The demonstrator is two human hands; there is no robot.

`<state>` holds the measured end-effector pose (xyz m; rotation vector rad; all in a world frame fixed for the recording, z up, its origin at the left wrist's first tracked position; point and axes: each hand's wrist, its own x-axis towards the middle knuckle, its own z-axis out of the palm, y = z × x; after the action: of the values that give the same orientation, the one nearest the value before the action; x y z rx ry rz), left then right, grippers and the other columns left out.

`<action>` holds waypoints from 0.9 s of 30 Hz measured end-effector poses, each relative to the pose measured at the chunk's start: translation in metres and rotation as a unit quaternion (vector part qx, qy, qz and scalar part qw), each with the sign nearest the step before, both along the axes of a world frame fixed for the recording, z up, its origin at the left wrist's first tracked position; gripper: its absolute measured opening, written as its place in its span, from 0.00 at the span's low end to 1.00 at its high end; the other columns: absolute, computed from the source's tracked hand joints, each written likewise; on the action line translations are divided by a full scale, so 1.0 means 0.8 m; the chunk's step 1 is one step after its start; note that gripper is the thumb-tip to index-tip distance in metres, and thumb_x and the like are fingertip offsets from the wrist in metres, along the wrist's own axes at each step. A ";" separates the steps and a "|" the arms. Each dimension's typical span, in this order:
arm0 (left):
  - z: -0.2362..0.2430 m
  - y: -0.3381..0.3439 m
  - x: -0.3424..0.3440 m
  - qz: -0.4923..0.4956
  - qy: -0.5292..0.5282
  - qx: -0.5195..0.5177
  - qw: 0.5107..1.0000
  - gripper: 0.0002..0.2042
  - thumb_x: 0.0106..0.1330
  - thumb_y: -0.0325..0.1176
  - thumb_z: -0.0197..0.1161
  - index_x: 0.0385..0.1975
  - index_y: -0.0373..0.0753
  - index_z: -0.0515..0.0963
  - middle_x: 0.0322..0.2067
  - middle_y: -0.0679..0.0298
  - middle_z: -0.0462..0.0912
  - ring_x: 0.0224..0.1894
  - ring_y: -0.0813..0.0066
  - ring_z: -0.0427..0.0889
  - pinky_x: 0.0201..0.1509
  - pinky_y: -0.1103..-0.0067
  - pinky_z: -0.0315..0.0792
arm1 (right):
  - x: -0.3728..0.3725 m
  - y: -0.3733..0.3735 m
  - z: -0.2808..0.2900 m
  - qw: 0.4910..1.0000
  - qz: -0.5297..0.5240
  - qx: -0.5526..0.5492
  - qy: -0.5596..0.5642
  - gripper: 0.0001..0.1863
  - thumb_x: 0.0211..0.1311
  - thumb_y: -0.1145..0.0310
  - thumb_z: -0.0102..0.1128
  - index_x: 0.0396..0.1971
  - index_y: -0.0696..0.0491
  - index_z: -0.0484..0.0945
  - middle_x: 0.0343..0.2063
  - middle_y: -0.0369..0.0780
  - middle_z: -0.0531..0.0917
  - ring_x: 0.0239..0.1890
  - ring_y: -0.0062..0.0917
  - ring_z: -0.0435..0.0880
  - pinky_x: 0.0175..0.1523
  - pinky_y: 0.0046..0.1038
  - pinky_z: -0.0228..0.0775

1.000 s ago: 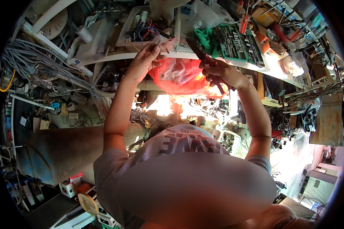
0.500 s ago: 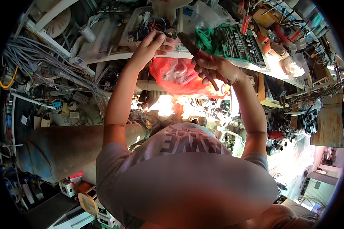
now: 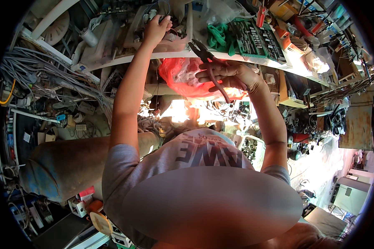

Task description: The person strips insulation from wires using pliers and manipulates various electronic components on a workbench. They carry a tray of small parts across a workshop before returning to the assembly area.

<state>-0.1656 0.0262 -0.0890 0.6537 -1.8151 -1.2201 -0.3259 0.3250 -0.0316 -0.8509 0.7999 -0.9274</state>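
Note:
My left hand (image 3: pixel 156 32) reaches over a clear plastic bin (image 3: pixel 178 46) of small parts and wires on the bench. Its fingers are curled together at the bin's contents, and whatever they pinch is hidden or too small to name. In my right hand (image 3: pixel 239 75) is a pair of pliers (image 3: pixel 212 71) with dark reddish handles. The pliers' dark jaws point up and to the left, slightly parted, near the bench edge. My right fingers lie across the handles, partly spread.
Right of the bin, a green cloth (image 3: pixel 217 36) lies beside a green socket set (image 3: pixel 253 39). Below the bench edge hangs a red plastic bag (image 3: pixel 174 76). Grey cables (image 3: pixel 37 68) are heaped at left, above a large rusty cylinder (image 3: pixel 79 164).
My left hand has moved up and left, away from the pliers and over the bin. The pliers, still in my right hand, have shifted slightly left and down.

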 end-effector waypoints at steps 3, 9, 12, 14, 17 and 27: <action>-0.002 0.001 0.000 0.019 0.007 0.084 0.996 0.17 0.69 0.40 0.57 0.46 0.31 0.72 0.35 0.58 0.83 0.36 0.70 0.85 0.39 0.78 0.80 | 0.003 0.005 -0.007 0.999 -0.025 0.021 -0.025 0.28 0.67 0.66 0.46 0.63 0.64 0.59 0.57 0.48 0.74 0.63 0.36 0.69 0.64 0.40 0.61; 0.038 0.030 0.023 -0.042 -0.042 0.094 0.994 0.17 0.67 0.40 0.60 0.45 0.31 0.73 0.34 0.61 0.82 0.35 0.75 0.84 0.37 0.80 0.78 | 0.015 0.010 -0.003 0.984 -0.104 -0.035 0.143 0.26 0.67 0.64 0.49 0.62 0.60 0.63 0.51 0.45 0.77 0.58 0.32 0.72 0.63 0.33 0.59; 0.060 0.081 0.035 -0.110 -0.080 0.057 0.989 0.17 0.66 0.40 0.61 0.43 0.31 0.75 0.31 0.62 0.83 0.32 0.78 0.82 0.36 0.83 0.77 | 0.009 0.009 -0.015 0.968 -0.085 -0.043 0.232 0.24 0.67 0.63 0.50 0.60 0.57 0.68 0.47 0.34 0.78 0.37 0.15 0.72 0.43 0.18 0.61; 0.069 0.117 0.043 -0.133 -0.072 0.047 0.987 0.15 0.65 0.40 0.63 0.40 0.31 0.77 0.28 0.62 0.83 0.30 0.79 0.81 0.35 0.82 0.75 | 0.018 0.011 -0.008 0.962 -0.102 -0.083 0.240 0.20 0.69 0.64 0.49 0.57 0.58 0.70 0.42 0.35 0.79 0.33 0.15 0.70 0.43 0.19 0.63; 0.083 0.158 0.059 -0.112 -0.117 -0.050 0.986 0.14 0.63 0.39 0.65 0.37 0.32 0.79 0.26 0.61 0.83 0.27 0.79 0.80 0.33 0.80 0.74 | 0.023 0.014 0.003 0.934 -0.089 -0.106 0.329 0.19 0.70 0.64 0.49 0.55 0.59 0.70 0.40 0.36 0.79 0.33 0.16 0.71 0.44 0.21 0.65; 0.096 0.181 0.077 -0.062 -0.160 -0.217 0.961 0.16 0.62 0.37 0.64 0.44 0.33 0.79 0.29 0.56 0.83 0.27 0.71 0.81 0.34 0.78 0.73 | 0.031 0.026 0.014 0.873 -0.122 -0.151 0.447 0.17 0.70 0.67 0.50 0.52 0.62 0.70 0.34 0.36 0.78 0.33 0.17 0.71 0.41 0.20 0.67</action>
<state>-0.1036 0.1713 -0.0122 0.5078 -2.3312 -0.7780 -0.3011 0.3457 -0.0201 -1.5225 1.6161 -0.8739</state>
